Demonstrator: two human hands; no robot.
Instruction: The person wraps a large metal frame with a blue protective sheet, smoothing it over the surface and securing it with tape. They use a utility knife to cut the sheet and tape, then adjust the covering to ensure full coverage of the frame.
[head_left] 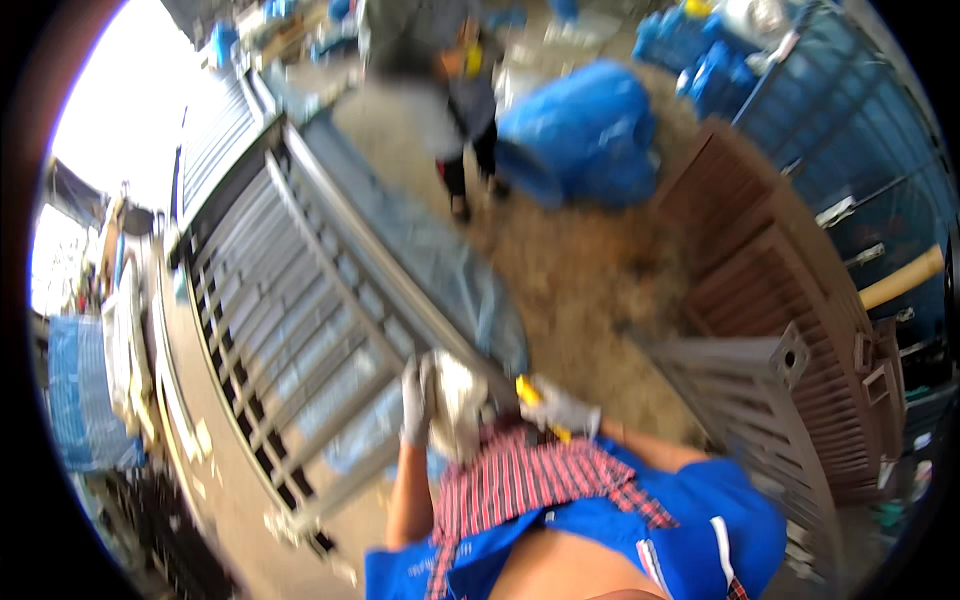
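My left hand [416, 405], in a pale work glove, is closed at the edge of a crumpled whitish cloth or bag [458, 405] in front of my apron. The gloved right hand [562, 410] grips a yellow tool [528, 391], whose yellow body shows at both sides of the fingers; blur hides its exact kind. Just beyond both hands runs the near end of a large grey slatted metal frame [335, 275], lying on supports to the left. Blue plastic sheeting [470, 280] shows under and beside this frame.
Another person [465, 110] stands beyond the frame. A big blue plastic bundle [590, 130] sits on the brown floor [570, 270]. To the right lean brown louvred panels [770, 300] and a grey slatted panel [740, 390]; blue panels [850, 120] stand behind.
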